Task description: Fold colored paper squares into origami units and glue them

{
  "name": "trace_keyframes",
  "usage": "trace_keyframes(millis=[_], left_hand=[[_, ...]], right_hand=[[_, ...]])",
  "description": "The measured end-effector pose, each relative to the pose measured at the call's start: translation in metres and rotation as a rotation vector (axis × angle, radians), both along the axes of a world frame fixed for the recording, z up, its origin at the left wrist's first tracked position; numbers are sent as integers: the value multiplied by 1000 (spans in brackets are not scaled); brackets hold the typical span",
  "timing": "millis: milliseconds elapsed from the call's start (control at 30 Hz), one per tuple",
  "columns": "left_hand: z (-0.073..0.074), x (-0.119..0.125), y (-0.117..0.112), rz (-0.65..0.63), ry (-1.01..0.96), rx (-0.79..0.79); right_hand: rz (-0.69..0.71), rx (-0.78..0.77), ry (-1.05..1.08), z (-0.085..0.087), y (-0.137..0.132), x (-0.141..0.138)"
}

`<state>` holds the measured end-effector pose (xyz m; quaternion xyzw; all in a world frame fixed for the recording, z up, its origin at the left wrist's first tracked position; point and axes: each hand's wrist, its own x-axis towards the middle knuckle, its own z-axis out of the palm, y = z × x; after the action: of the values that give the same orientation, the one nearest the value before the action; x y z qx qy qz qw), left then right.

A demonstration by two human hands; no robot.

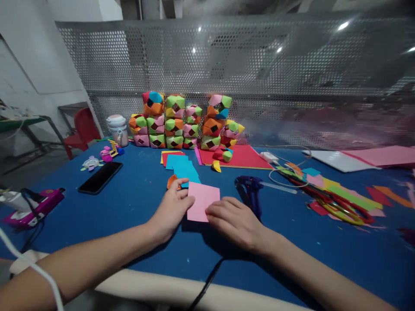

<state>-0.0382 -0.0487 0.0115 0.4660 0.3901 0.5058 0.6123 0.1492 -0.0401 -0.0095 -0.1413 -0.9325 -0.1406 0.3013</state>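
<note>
I hold a square sheet of pink paper (pixel 202 203) just above the bench (pixel 145 268), toward its near edge. My left hand (pixel 173 205) is narrowed, its thumb on the sheet's left edge and its index finger stretched out near the sheet's upper left corner. My right hand (pixel 235 220) has its fingers curled over the right edge, gripping lightly. I can see no crease in the sheet, so I judge that its folding has not begun.

Toward the far edge of the bench, stacked before a perforated grey metal screen (pixel 181 56), stand the many-coloured folded-paper balls (pixel 174 126); most look complete. In front of them, a small cluster of red, blue and green folded paper (pixel 223 154) looks only partly built, and a small yellow folded-paper piece (pixel 216 166) lies loose beside it. A small orange paper piece (pixel 171 181) sits just behind my left fingers.

Flat and unworked, as far as I can tell, are the overlapping bright blue paper sheets (pixel 184 168) beyond my left hand and the large red paper sheet (pixel 253 159) near the far edge. A dark blue glue gun (pixel 254 190) lies beyond my right hand, touching neither hand. Cut coloured paper scraps (pixel 346 194) spread toward the bench's right edge.
</note>
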Motion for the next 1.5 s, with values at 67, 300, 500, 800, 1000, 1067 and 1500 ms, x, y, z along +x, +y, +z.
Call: trace_keyframes(millis=[67, 300, 500, 800, 1000, 1067, 1500], left_hand=[[-4, 1, -1, 8, 11, -10], [-17, 7, 0, 58, -3, -2], [-26, 10, 6, 70, 155, 0], [-32, -4, 19, 5, 899, 530], [-33, -9, 24, -127, 1079, 735], [-34, -12, 26, -161, 1105, 781], [-25, -20, 30, -434, 1406, 1092]], right_hand=[[5, -68, 28, -3, -4, 2], [-408, -880, 710, -14, 4, -5], [-318, -1228, 679, -12, 7, -5], [-275, -683, 296, -29, 11, 5], [-209, -540, 104, -29, 11, 4], [-208, -518, 62, -29, 10, 5], [-278, -353, -269, -13, 4, 15]])
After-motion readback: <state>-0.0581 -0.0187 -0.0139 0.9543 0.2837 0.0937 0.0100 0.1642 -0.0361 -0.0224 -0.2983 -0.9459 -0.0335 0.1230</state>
